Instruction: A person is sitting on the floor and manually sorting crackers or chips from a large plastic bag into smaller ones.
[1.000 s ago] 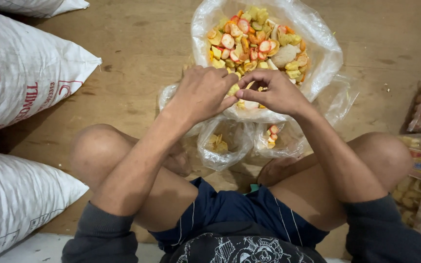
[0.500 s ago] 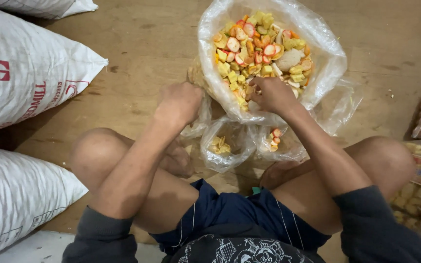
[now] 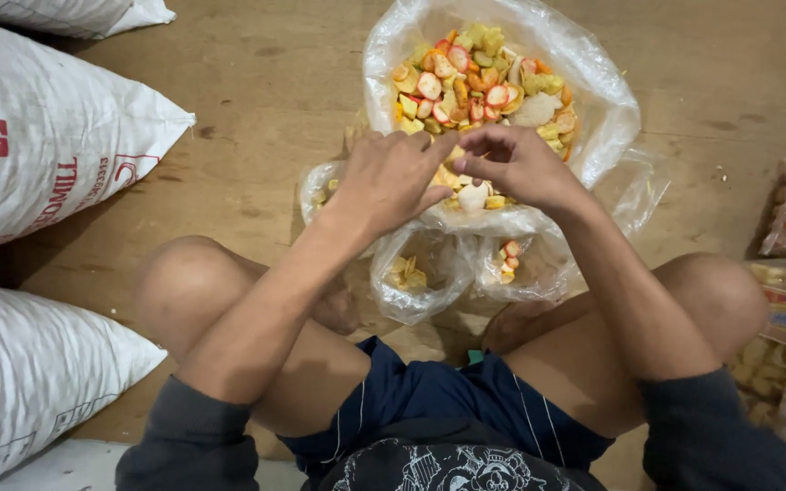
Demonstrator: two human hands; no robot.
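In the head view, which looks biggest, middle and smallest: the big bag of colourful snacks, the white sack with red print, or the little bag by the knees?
1. White sack with red print, though it runs off the picture.
2. Big clear bag of colourful snacks.
3. Little clear bag, holding just a few pieces.

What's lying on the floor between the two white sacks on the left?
Nothing: in the head view, only a bare strip of wooden floor separates the upper sack from the lower sack.
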